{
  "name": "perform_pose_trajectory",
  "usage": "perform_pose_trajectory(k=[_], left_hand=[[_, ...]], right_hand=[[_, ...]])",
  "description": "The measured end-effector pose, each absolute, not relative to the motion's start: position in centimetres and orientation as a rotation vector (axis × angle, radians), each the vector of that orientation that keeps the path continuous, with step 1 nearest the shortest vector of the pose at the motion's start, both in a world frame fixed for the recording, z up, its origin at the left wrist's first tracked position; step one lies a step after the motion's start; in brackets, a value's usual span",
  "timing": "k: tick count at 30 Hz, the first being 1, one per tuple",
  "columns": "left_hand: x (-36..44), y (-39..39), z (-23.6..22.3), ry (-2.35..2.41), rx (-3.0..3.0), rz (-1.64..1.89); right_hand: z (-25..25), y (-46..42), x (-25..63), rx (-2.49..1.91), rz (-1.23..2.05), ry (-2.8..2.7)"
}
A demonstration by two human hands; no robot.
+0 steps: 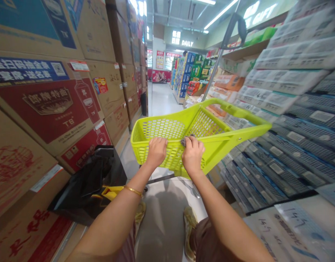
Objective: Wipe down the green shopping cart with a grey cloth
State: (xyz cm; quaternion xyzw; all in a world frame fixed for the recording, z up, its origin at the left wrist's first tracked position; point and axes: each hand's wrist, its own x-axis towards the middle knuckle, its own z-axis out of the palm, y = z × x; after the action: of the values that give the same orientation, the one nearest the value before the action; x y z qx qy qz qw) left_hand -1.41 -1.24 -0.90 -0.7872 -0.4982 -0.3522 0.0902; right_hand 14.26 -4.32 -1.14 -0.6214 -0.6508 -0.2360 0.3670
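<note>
A lime-green plastic shopping cart [216, 151] with perforated basket walls stands sideways in front of me, its handle end toward the right. My left hand [156, 151] is closed over the near rim of the basket. Just right of it, my right hand [193, 154] grips the same rim. A small dark grey, fuzzy-looking wad, perhaps a cloth, [183, 142] shows at the right hand's fingers, pressed against the rim. Both sets of fingertips are partly hidden behind the rim. The visible part of the basket holds nothing.
Stacked cardboard cartons [47, 105] wall the left side, with a black bag [88, 185] at their foot. Packaged goods [290, 134] are piled high on the right. A pale floor aisle [163, 96] runs ahead to more shelves [188, 72].
</note>
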Motion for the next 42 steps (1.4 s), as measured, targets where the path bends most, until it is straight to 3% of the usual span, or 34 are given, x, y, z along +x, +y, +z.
perform_pose_trajectory(k=[9,14,21,29,37,42], left_hand=[[-0.9,-1.5,-1.2,-1.433,-2.348,-1.115],[-1.4,-1.3,-1.4,-1.399,-2.330,-1.085],[-1.3,-1.2,-1.5,-1.407,-2.327,-1.082],[-0.8,-1.5,-1.3,-1.450,-2.269,-1.101],[-0.9,-1.4,-1.4,-1.473,-2.294,-1.135],[-1.3,-1.4,-1.3,-1.439,-2.334,-1.073]], right_hand=[[-2.5,-3.5,10.2,-1.488,-0.548,-1.860],[-1.5,-3.7,13.3,-1.428,-0.680,-2.017],[-0.8,-3.9,17.5,-1.583,-0.708,-1.803],[-1.7,-3.7,14.1,-1.611,-0.553,-1.659],[-2.3,-3.8,9.5,-1.510,-0.446,-1.864],[-1.4,-3.7,11.4,-1.452,-0.522,-2.039]])
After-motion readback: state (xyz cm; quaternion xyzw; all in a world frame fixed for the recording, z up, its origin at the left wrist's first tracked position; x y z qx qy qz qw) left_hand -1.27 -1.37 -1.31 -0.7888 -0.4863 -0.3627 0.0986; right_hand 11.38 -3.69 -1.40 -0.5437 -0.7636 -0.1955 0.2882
